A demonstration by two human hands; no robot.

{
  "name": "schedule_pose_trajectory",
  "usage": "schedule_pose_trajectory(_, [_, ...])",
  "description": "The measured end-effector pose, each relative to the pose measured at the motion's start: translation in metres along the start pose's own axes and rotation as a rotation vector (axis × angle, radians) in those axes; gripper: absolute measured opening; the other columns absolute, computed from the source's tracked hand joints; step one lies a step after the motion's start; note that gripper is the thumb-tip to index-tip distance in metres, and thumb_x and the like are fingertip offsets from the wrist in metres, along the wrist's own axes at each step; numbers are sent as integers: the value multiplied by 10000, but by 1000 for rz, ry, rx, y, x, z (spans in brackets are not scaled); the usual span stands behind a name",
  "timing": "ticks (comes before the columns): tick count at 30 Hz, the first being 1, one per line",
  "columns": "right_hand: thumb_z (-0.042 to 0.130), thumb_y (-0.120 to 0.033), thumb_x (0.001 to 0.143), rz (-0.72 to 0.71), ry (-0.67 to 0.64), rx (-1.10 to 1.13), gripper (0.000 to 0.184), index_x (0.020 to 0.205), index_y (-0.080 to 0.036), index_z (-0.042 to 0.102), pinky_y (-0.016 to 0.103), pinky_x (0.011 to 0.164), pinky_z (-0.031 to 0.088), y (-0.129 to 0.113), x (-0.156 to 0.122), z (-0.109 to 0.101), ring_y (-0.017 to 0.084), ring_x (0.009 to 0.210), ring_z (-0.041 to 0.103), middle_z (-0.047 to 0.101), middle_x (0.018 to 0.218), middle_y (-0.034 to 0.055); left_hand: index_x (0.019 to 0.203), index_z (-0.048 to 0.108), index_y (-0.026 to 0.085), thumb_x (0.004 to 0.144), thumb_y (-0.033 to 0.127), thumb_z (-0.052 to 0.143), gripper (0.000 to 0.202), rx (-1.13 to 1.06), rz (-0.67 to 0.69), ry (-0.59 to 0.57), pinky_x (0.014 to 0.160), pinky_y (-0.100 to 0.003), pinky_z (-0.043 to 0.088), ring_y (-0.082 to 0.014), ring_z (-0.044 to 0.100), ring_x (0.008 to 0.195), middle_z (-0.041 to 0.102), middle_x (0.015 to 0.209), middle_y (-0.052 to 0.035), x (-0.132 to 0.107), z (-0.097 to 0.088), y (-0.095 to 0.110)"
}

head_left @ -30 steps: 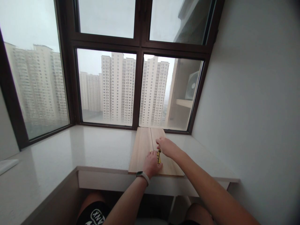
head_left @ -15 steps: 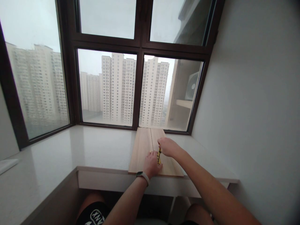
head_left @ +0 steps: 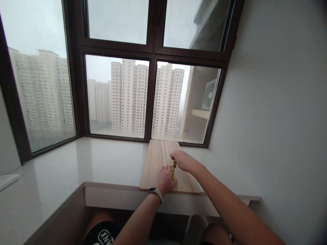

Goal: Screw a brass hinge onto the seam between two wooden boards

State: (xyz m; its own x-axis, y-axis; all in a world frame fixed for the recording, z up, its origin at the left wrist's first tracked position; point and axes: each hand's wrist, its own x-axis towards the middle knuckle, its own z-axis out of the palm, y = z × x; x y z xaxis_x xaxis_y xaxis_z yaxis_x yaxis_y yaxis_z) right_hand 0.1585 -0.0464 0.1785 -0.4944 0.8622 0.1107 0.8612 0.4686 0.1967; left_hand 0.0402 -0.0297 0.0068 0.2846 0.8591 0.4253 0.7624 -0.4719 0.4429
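Note:
A pale wooden board [head_left: 153, 170] lies on the white sill, with a thin dark line running lengthwise down its far part. On the board is a yellow piece with dark marks [head_left: 172, 173], partly covered by my hands. My left hand [head_left: 165, 178] rests over it, fingertips and thumb around it, holding it against the wood. Above and to the right, my right hand [head_left: 182, 160] is closed in a pinch on a slim yellow-and-black tool [head_left: 174, 163], which slants down to the yellow piece. Its exact kind is too small to tell.
Dark brown window frames [head_left: 150, 102] rise behind the sill [head_left: 112, 163]. A white wall [head_left: 270, 102] stands on the right. A white flat object [head_left: 9, 180] lies at the far left. My knees are below the sill's front edge.
My right hand and the slim tool have shifted very slightly to the left. My left hand, the yellow piece and the board stay in place.

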Motion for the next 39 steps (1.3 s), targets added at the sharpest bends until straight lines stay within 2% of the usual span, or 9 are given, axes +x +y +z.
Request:
schedule_pose_trajectory(3, [632, -114, 830, -1, 2, -2, 150, 949, -194, 678, 255, 805, 419, 1, -1, -1, 204, 994, 652, 720, 1020, 85, 1279, 480, 203, 793, 419, 629, 552, 7, 3, -9, 1033, -393, 353, -301, 456, 1194, 554, 1251, -112, 0, -1, 0])
schedule_pose_trajectory(9, [607, -287, 890, 160, 11, -74, 211, 1014, -153, 713, 311, 788, 481, -4, 0, 1, 261, 952, 688, 721, 1044, 173, 1270, 480, 205, 792, 422, 632, 547, 26, -12, -27, 1032, -394, 349, -303, 448, 1200, 552, 1260, -110, 1, 0, 1])
schedule_pose_trajectory(15, [526, -273, 920, 322, 43, -54, 274, 1037, -117, 718, 340, 819, 496, -16, 3, 11, 290, 973, 698, 717, 1023, 203, 1172, 513, 195, 781, 417, 638, 467, 18, -5, 8, 997, -391, 370, -299, 461, 1160, 561, 1228, -109, 1, 3, -1])
schedule_pose_trajectory(19, [540, -318, 950, 256, 40, -40, 247, 1068, -155, 684, 318, 838, 474, -12, 3, 14, 262, 1001, 684, 701, 1073, 168, 1202, 500, 204, 775, 419, 648, 501, 15, 5, 11, 1003, -397, 366, -304, 459, 1164, 561, 1223, -107, 1, 3, -2])
schedule_pose_trajectory(23, [596, -200, 909, 62, 44, -8, 158, 1060, -191, 641, 266, 808, 443, -3, 2, 13, 213, 989, 672, 675, 1093, 101, 1214, 490, 209, 780, 429, 649, 512, 10, 6, 17, 995, -401, 369, -305, 461, 1159, 558, 1223, -106, 1, 3, -2])
schedule_pose_trajectory(26, [558, -161, 924, 3, 60, 13, 144, 1050, -187, 623, 255, 800, 423, -3, 1, 13, 197, 979, 662, 670, 1058, 91, 1181, 504, 200, 777, 422, 652, 484, 13, 4, 17, 990, -404, 372, -307, 464, 1152, 559, 1214, -112, 1, 4, -2])
schedule_pose_trajectory(30, [522, -209, 958, 23, 52, -17, 127, 1033, -190, 623, 271, 778, 422, -6, -1, 11, 209, 959, 660, 672, 1026, 100, 1169, 511, 195, 774, 419, 653, 476, 18, 14, 33, 982, -402, 376, -306, 472, 1137, 564, 1191, -114, 2, 6, -3])
schedule_pose_trajectory(34, [568, -253, 929, 76, 44, -65, 152, 1052, -188, 630, 295, 782, 444, -9, -1, 9, 238, 959, 669, 680, 1044, 125, 1184, 508, 197, 775, 421, 654, 489, 17, 12, 28, 987, -398, 373, -302, 471, 1141, 564, 1192, -111, 2, 6, -4])
schedule_pose_trajectory(39, [577, -246, 902, 274, 67, -59, 224, 1085, -142, 656, 339, 829, 460, -18, 1, 11, 281, 989, 676, 695, 1058, 186, 1170, 510, 193, 785, 420, 650, 468, 19, 17, 22, 993, -399, 373, -302, 465, 1157, 556, 1222, -113, 1, 4, -3])
